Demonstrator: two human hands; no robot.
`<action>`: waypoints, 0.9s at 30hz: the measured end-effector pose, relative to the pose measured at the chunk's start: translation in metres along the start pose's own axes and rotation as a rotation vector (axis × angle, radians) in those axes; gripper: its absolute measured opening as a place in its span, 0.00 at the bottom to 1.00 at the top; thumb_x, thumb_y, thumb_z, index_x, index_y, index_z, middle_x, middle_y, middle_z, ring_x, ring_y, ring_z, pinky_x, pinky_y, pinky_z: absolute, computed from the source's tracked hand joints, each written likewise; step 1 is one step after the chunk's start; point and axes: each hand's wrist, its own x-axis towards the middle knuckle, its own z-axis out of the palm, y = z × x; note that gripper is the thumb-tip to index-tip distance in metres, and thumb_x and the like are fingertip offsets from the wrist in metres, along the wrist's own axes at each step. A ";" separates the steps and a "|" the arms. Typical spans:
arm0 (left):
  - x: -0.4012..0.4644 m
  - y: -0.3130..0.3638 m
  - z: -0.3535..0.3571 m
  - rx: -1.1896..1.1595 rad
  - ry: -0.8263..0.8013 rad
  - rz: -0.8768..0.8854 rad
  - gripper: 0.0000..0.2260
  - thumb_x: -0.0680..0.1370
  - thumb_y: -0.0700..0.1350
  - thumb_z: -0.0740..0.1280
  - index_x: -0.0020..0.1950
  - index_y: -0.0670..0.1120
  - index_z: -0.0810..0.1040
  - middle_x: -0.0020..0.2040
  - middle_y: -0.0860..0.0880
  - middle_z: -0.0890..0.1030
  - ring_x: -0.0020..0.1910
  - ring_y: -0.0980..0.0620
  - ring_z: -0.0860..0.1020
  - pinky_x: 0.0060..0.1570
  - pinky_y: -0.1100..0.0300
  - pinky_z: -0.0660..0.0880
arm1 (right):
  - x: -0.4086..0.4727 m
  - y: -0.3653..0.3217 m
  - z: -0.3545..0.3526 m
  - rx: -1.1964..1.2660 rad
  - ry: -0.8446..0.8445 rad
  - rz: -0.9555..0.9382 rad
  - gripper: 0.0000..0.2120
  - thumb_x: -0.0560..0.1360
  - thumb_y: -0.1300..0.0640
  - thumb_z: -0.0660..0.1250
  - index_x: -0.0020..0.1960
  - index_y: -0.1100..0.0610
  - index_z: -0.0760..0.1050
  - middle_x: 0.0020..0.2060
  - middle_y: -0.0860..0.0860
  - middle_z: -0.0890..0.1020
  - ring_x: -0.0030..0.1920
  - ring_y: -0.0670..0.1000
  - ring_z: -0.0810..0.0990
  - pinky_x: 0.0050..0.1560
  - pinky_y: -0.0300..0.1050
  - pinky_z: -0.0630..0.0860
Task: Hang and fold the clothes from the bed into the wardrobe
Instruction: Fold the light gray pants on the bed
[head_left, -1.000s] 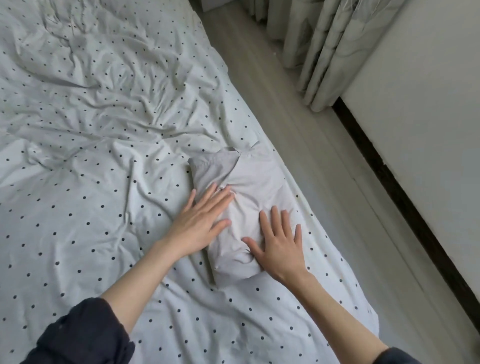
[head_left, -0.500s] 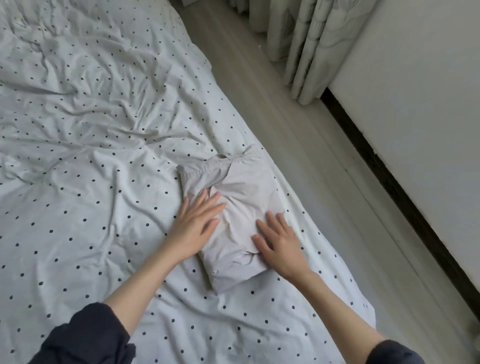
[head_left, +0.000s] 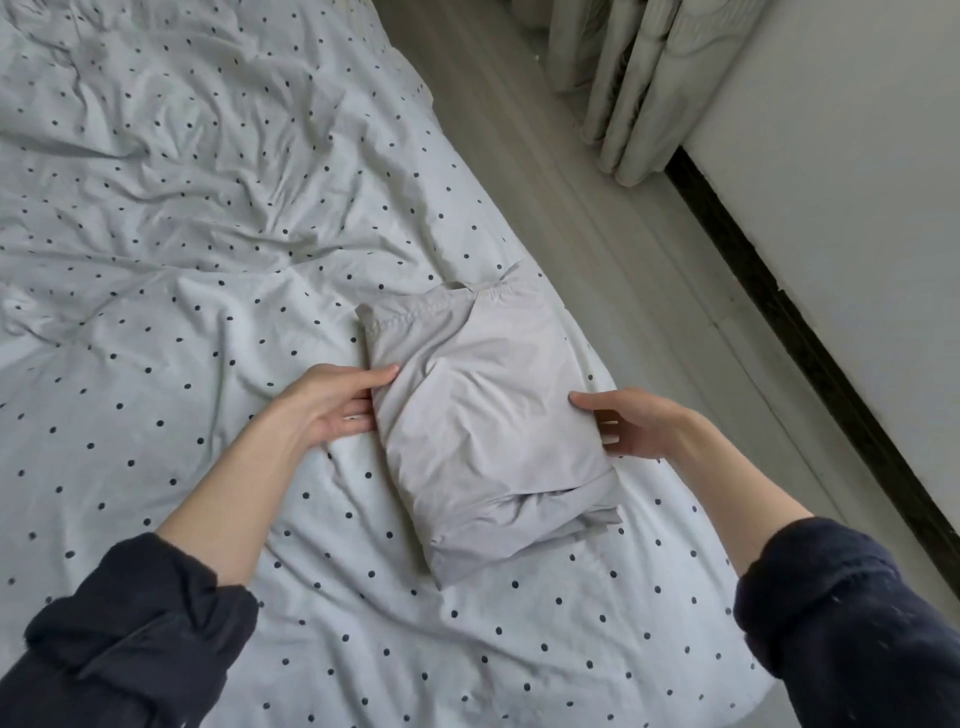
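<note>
A folded pale grey garment (head_left: 483, 426) lies on the polka-dot bed sheet (head_left: 171, 291) close to the bed's right edge. My left hand (head_left: 332, 405) grips its left side, thumb on top and fingers tucked underneath. On the opposite side my right hand (head_left: 628, 426) holds the right edge the same way, fingers slipped under the fabric. Both forearms are bare below dark rolled-up sleeves. The wardrobe is out of view.
A pale wooden floor (head_left: 623, 249) runs along the bed's right side. Light curtains (head_left: 634, 88) hang at the top right. A white wall (head_left: 841, 218) with a dark skirting strip (head_left: 810, 332) borders the floor on the right.
Both hands were pressing flat on top of the folded garment. They have since slid out to its left and right sides and slipped their fingers under it.
</note>
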 end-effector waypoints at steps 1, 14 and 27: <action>0.002 0.000 -0.001 0.011 0.008 0.000 0.08 0.74 0.42 0.70 0.51 0.43 0.77 0.45 0.48 0.82 0.35 0.56 0.82 0.30 0.65 0.79 | 0.000 -0.003 -0.004 0.002 -0.039 0.022 0.15 0.69 0.54 0.73 0.52 0.61 0.76 0.41 0.53 0.77 0.37 0.52 0.74 0.40 0.44 0.78; -0.002 -0.006 -0.001 0.039 -0.050 0.015 0.06 0.76 0.41 0.68 0.51 0.47 0.77 0.35 0.52 0.84 0.33 0.55 0.83 0.36 0.60 0.81 | 0.009 -0.015 -0.005 0.047 -0.190 0.011 0.16 0.75 0.56 0.66 0.61 0.60 0.74 0.55 0.53 0.76 0.50 0.52 0.74 0.50 0.43 0.79; -0.033 -0.004 -0.011 -0.051 0.028 0.139 0.03 0.75 0.38 0.68 0.47 0.45 0.78 0.35 0.51 0.84 0.32 0.57 0.82 0.32 0.65 0.79 | -0.040 -0.018 0.010 0.080 -0.201 -0.111 0.05 0.74 0.56 0.67 0.41 0.55 0.76 0.33 0.47 0.79 0.34 0.46 0.79 0.37 0.39 0.78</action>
